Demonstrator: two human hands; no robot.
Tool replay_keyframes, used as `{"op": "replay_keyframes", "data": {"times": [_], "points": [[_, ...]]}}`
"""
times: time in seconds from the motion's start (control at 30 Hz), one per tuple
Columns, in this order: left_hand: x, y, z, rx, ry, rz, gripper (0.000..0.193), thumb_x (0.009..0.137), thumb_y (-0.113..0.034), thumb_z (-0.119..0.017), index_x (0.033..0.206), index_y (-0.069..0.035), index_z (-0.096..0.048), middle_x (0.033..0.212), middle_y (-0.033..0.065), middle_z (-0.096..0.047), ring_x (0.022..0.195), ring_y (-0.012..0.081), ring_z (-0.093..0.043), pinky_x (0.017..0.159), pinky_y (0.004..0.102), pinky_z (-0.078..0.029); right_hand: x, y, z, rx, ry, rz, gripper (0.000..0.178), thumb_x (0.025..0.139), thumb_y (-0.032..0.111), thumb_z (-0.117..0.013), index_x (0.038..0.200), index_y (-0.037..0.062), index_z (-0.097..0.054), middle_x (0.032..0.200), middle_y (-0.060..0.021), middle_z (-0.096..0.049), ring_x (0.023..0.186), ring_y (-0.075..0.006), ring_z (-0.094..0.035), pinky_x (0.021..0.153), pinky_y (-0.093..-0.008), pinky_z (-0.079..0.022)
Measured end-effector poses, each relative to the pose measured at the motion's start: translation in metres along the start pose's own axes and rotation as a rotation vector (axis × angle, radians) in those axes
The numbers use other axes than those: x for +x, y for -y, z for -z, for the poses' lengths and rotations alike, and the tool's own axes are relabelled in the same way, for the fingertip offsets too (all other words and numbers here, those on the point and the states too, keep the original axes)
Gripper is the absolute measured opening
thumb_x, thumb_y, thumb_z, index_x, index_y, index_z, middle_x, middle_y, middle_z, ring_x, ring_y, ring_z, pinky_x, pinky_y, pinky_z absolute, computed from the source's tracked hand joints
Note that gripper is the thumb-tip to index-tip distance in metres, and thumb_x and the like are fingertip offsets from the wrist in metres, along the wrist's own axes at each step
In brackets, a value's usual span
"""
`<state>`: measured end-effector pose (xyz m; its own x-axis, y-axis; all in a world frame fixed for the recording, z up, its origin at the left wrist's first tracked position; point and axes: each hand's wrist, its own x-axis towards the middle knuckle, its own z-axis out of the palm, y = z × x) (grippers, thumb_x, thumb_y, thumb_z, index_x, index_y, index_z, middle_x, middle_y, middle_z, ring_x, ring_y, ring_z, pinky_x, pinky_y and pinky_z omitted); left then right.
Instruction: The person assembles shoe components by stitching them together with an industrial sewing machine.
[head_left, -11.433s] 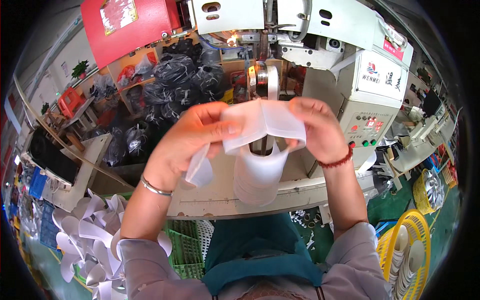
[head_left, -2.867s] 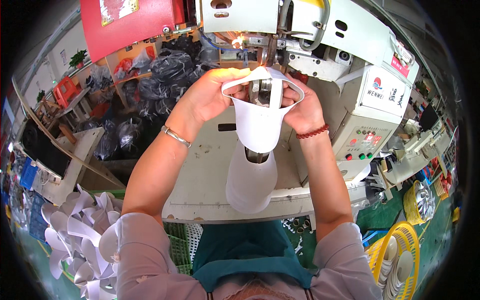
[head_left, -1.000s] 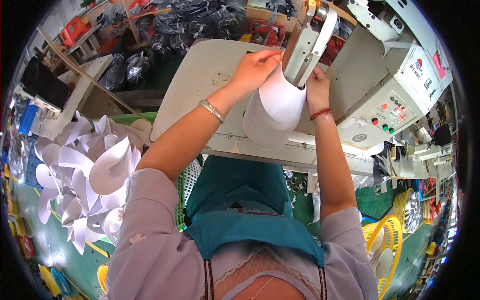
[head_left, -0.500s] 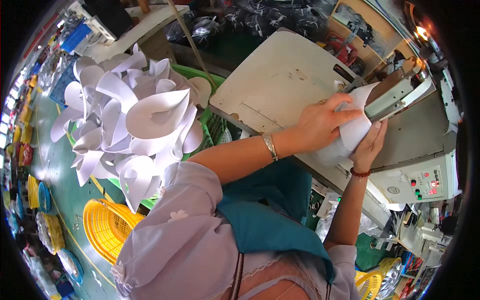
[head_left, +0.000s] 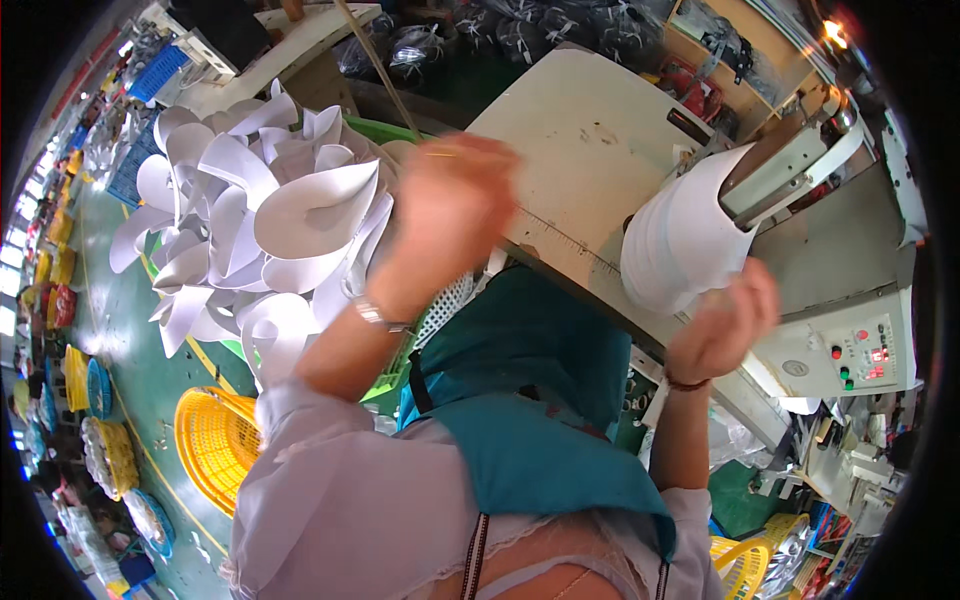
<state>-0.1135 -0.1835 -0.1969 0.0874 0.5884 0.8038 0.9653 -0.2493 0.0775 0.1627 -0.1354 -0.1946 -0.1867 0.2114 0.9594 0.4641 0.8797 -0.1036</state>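
My left hand (head_left: 455,200) is smeared by motion over the near left edge of the machine's table, beside a heap of white curved sheet pieces (head_left: 318,210). Whether its fingers are open or closed does not show. Around the machine's metal arm (head_left: 785,175) hangs a stack of white sheet pieces (head_left: 675,245), bent into rounded, nested layers. Just below the near end of that stack is my right hand (head_left: 722,325), apart from the metal arm. Its fingers are loosely bent and somewhat blurred, with nothing visible in them.
The machine's pale table (head_left: 585,130) has a ruler scale along its near edge. A control panel (head_left: 860,360) with red and green buttons sits at right. A green crate (head_left: 390,370) is under the heap; yellow baskets (head_left: 215,445) stand on the floor at left.
My left hand has let go of the white piece at the machine arm and swung left toward the heap. My right hand has come off the piece and dropped slightly. The stack stays on the arm.
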Motion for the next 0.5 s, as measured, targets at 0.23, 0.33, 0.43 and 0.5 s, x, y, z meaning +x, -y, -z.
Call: {"op": "replay_keyframes", "data": {"times": [0.23,0.33,0.43,0.5], "points": [[-0.059,0.087,0.079,0.676,0.518,0.449,0.021,0.067,-0.02,-0.063,0.087,-0.011,-0.059,0.084,0.0083,-0.062,0.08,0.0262,-0.06,0.066,0.0397,-0.048,0.009,0.076,-0.122,0.708,0.459,-0.199,0.012,0.076,0.005,-0.059,0.087,0.0046,-0.058,0.082,-0.0108,-0.06,0.072,-0.0291,-0.058,0.063,-0.0365,-0.046],[-0.085,0.101,0.077,0.656,0.539,0.445,0.02,0.068,-0.02,-0.063,0.085,-0.012,-0.058,0.075,0.0087,-0.062,0.072,0.0271,-0.061,0.061,0.0391,-0.05,0.008,0.108,-0.177,0.846,0.583,-0.389,0.014,0.079,0.016,-0.059,0.087,0.0047,-0.058,0.079,-0.0135,-0.06,0.071,-0.0313,-0.059,0.063,-0.039,-0.048],[-0.088,0.098,0.069,0.585,0.518,0.385,0.018,0.069,-0.021,-0.063,0.084,-0.012,-0.059,0.071,0.0089,-0.061,0.067,0.0274,-0.061,0.059,0.0387,-0.05,0.006,0.122,-0.236,0.654,0.635,-0.396,0.022,0.078,0.024,-0.059,0.088,0.0043,-0.059,0.079,-0.0153,-0.061,0.074,-0.0325,-0.06,0.065,-0.042,-0.048],[-0.082,0.092,0.068,0.551,0.634,0.401,0.03,0.065,-0.017,-0.063,0.094,-0.013,-0.064,0.079,0.0105,-0.064,0.074,0.0289,-0.062,0.069,0.04,-0.049,0.006,0.122,-0.262,0.425,0.801,-0.394,0.025,0.079,0.027,-0.057,0.087,0.0036,-0.06,0.082,-0.0164,-0.062,0.076,-0.0332,-0.06,0.067,-0.0444,-0.047]]}}
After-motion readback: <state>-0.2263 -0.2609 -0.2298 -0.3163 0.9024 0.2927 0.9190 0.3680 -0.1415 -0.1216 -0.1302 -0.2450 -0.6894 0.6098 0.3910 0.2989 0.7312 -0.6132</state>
